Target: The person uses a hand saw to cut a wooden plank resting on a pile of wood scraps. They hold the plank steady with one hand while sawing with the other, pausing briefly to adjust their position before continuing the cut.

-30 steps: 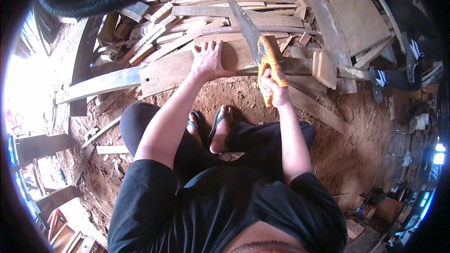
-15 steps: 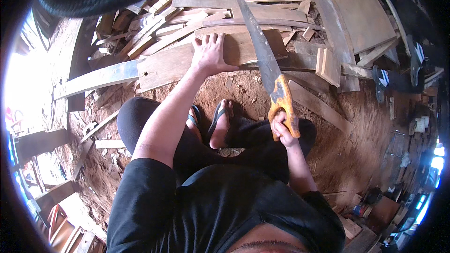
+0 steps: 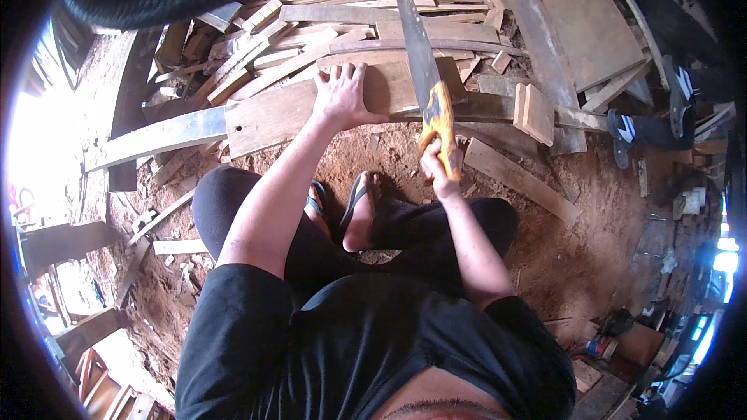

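As left hand touches board, splayed wide, right hand gripping saw.

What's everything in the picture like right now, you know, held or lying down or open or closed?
Board: lying down, a small hole near its left end.
Saw: held, tip pointing away; can't tell if it's touching the wood.
Left hand: open, spread on the board.
Right hand: closed around the saw.
Sandals: worn.
Scrap wood: piled loosely.
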A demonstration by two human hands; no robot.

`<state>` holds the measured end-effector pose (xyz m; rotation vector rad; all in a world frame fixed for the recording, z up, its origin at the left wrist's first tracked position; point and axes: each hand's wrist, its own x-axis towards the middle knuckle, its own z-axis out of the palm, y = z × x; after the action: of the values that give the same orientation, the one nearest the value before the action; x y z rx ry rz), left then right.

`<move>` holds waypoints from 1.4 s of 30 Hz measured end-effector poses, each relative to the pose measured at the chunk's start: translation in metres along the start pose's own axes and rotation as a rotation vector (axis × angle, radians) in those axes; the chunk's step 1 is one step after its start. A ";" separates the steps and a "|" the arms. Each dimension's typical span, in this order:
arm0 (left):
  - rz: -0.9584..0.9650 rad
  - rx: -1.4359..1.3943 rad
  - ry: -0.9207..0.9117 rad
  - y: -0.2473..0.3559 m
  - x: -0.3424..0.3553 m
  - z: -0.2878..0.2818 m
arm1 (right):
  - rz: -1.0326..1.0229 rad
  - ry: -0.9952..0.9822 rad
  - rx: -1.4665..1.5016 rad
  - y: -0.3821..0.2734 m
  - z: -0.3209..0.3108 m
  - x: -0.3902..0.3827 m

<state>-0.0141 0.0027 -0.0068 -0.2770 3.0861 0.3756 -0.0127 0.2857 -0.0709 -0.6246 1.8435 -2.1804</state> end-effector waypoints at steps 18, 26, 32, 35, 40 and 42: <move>0.083 -0.021 0.010 -0.007 -0.005 -0.001 | 0.074 -0.145 0.138 -0.040 -0.004 -0.042; 0.042 0.032 0.017 -0.004 -0.004 -0.001 | 0.132 -0.133 0.313 -0.014 0.004 0.024; 0.084 -0.056 0.033 -0.008 -0.006 -0.001 | -0.018 -0.080 -0.093 -0.016 -0.003 -0.073; 0.070 -0.009 0.019 -0.006 -0.005 0.000 | -0.029 -0.089 -0.118 -0.021 0.000 -0.098; 0.051 -0.010 0.010 -0.005 -0.004 -0.001 | 0.051 -0.128 0.011 -0.035 0.006 -0.082; 0.070 -0.011 0.029 -0.006 -0.006 -0.001 | -0.035 -0.185 -0.004 -0.049 0.004 -0.066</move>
<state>-0.0077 -0.0022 -0.0069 -0.1773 3.1299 0.3940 0.0523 0.3200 -0.0343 -0.8351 1.7546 -2.0631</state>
